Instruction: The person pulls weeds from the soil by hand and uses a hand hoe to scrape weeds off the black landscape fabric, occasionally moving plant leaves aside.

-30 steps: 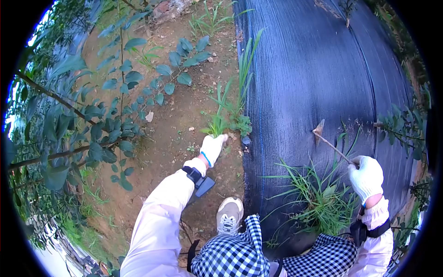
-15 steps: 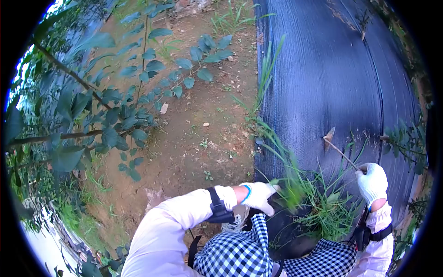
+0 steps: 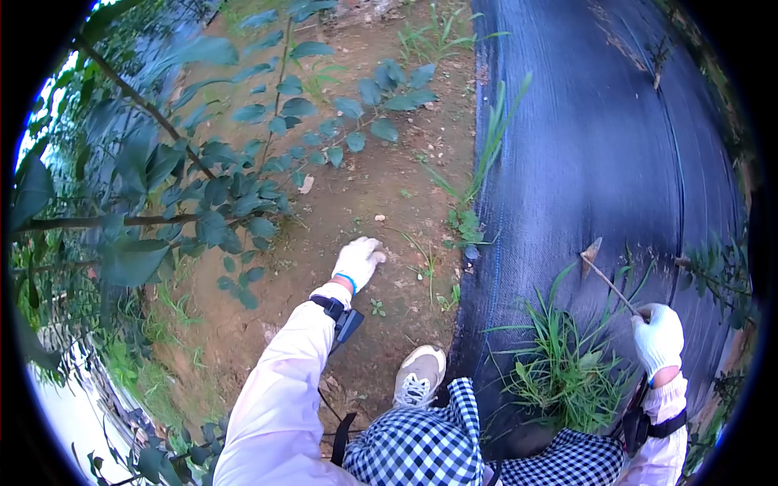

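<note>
Brown soil (image 3: 348, 202) is bordered by black sheeting (image 3: 567, 146). A thin-handled hoe (image 3: 592, 251), its blade pointed and brownish, is gripped in the right hand (image 3: 657, 336); the left's (image 3: 359, 262) grip cannot be told.

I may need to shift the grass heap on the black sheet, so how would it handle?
The grass heap would probably be floppy: its long, thin blades bend and splay over the black sheet. It looks light for its size, being mostly slender leaves. Lifted from one side, it may shed strands, as no tie is visible.
</note>
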Demonstrator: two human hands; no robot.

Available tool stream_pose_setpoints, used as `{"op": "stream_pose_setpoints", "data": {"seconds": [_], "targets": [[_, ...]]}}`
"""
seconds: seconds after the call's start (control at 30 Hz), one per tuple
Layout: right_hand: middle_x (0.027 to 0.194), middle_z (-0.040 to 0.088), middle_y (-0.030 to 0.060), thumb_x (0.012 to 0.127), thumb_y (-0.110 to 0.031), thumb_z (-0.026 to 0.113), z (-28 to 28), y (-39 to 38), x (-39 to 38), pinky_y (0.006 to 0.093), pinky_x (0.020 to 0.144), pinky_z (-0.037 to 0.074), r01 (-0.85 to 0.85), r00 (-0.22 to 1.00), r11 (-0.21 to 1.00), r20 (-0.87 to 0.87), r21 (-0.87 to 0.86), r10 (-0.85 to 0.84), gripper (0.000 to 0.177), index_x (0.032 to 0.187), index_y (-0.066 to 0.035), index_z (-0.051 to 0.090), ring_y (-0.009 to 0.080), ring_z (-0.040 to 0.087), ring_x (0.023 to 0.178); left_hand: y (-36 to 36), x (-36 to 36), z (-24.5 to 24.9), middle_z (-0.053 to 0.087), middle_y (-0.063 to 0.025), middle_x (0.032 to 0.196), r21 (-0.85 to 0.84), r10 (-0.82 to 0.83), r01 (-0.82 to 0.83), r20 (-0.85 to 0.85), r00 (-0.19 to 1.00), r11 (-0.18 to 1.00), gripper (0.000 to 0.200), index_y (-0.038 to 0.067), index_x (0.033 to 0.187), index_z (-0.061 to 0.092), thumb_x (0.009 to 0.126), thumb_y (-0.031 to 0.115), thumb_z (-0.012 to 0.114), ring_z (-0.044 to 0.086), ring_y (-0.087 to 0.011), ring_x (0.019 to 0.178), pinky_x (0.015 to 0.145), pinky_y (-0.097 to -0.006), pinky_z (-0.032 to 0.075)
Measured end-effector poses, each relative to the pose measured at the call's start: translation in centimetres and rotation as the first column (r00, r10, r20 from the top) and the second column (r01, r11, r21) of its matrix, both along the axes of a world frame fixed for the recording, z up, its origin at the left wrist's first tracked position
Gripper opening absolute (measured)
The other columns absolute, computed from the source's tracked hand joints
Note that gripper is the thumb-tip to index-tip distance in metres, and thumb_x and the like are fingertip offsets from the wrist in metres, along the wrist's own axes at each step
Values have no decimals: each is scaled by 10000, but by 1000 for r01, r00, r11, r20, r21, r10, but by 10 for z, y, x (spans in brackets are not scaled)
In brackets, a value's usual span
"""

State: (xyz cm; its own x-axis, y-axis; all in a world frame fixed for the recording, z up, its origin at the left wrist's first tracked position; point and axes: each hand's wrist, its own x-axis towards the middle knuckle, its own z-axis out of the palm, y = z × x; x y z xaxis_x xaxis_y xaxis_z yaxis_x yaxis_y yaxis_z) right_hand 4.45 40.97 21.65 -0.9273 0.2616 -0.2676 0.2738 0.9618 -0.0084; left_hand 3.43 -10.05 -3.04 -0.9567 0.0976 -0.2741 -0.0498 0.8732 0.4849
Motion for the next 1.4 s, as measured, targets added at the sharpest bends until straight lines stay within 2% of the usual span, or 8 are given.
{"op": "stream_pose_setpoints", "data": {"seconds": [0.23,0.47,0.6,0.83,0.93,1.23,1.33,1.4], "targets": [[762,689,176,757,-170,679,2,-3,-3,383,691,527,5,999,1000,35,16,-5,184,856,-26,736,328,683,730,-9,42,14,650,-181,971,19,69,-70,49,996,997,210,39,922,654,850,231,614,604,-375,927,835,-426,481],[768,688,179,756,-180,677,3,-7,-2,389,699,527,25,999,1000,38,8,-25,192,852,-25,736,337,680,739,-105,-1,-27,633,-199,1146,-65,750,-825,-381,540,562,480,67,1146,627,765,343,726,553,-393,1108,960,-455,430],[770,688,178,754,-177,673,2,-7,-2,388,700,527,0,1000,998,31,55,-2,190,852,-28,738,337,680,741,-131,-22,-28,658,-185,1069,-202,420,-425,-67,905,882,335,68,1082,646,788,217,708,599,-361,1052,920,-415,471],[766,689,174,758,-172,664,3,-9,-3,385,691,527,19,999,1000,38,24,-20,182,841,-26,734,334,681,737,-22,44,44,647,-165,995,90,-156,134,316,936,987,350,53,1074,634,804,263,708,621,-355,1003,891,-404,499],[756,689,170,760,-171,669,2,-7,-3,384,679,526,0,999,999,33,44,-1,179,841,-26,733,326,682,728,0,81,28,612,-134,984,-33,-435,437,67,898,899,285,88,987,642,771,260,712,594,-354,971,854,-430,491],[748,688,167,761,-178,670,2,-7,-2,389,690,528,12,1000,1000,27,18,-12,175,832,-33,738,330,682,730,-5,23,25,545,-144,1152,-60,-16,8,-143,990,998,287,91,1039,607,815,255,677,563,-364,1044,847,-450,483],[753,689,168,757,-178,657,6,-9,-2,399,700,528,11,1000,1000,18,27,-12,178,828,-36,739,336,680,736,-3,-1,11,568,-161,1096,-94,-395,401,76,916,911,350,94,1051,596,780,283,710,580,-381,1009,828,-434,495],[753,687,170,754,-179,648,8,-13,-3,406,704,528,-14,1000,999,8,50,14,182,824,-38,740,341,678,740,22,-26,16,579,-176,1088,66,-159,148,210,965,987,362,90,1087,588,791,268,693,576,-379,1040,833,-442,501]]}}
